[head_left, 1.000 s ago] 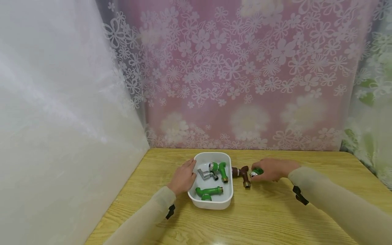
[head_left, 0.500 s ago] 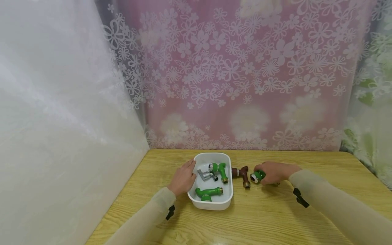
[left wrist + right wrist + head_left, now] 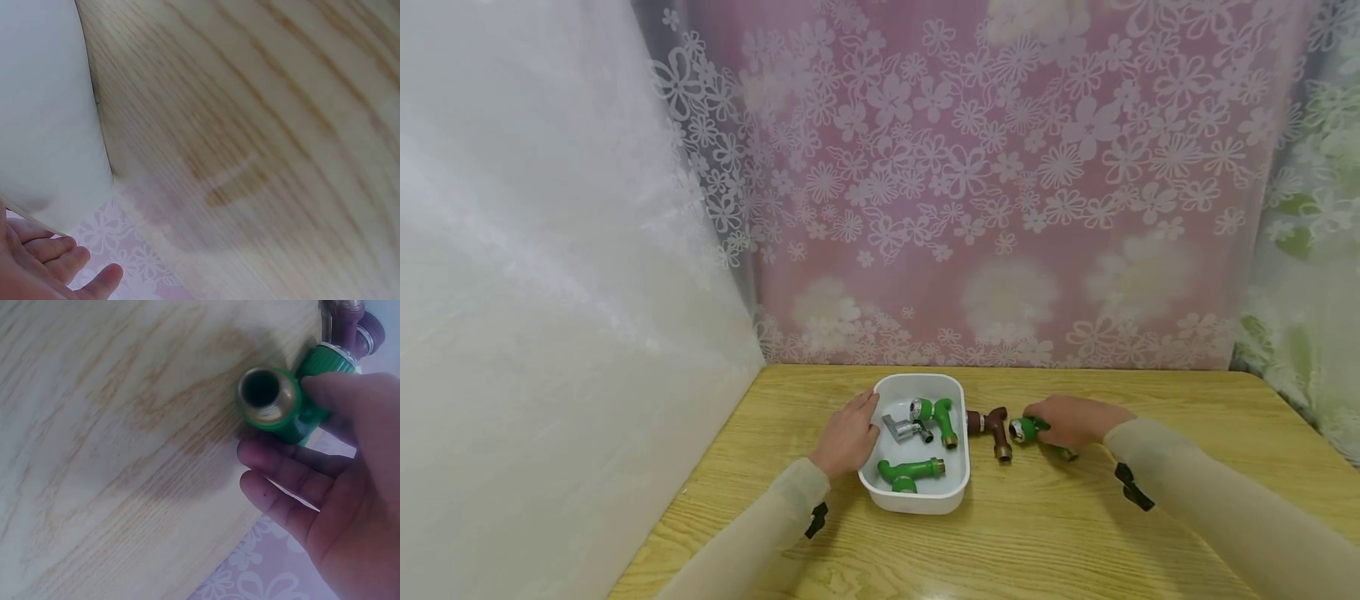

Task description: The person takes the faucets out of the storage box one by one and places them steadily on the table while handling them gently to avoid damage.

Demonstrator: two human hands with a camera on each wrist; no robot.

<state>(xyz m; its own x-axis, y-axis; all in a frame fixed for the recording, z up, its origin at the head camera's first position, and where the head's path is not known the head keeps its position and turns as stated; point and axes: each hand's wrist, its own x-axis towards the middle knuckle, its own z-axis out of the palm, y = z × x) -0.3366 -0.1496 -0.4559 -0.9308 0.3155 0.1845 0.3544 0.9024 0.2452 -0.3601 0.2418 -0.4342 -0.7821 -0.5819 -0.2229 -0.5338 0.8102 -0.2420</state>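
Observation:
My right hand (image 3: 1073,421) grips a green faucet (image 3: 1022,430) that lies low over the table. In the right wrist view, the thumb is on one side of this faucet and fingers are on the other, with its brass threaded mouth (image 3: 267,395) facing the camera. A brown faucet (image 3: 998,432) lies just left of it, against the tray. My left hand (image 3: 847,435) rests on the left rim of a white tray (image 3: 922,502), fingers fairly straight. Inside the tray are an upper green faucet (image 3: 944,421), a lower green faucet (image 3: 917,469) and a silver faucet (image 3: 904,428).
Everything stands on a wood-grain table (image 3: 1030,533). A pink floral curtain (image 3: 1000,250) hangs along the back edge, and a pale sheet (image 3: 587,333) borders the left side.
My right hand has shifted slightly right and down, and the green faucet has turned so more of its body and brass end show. The left hand and tray stay in place.

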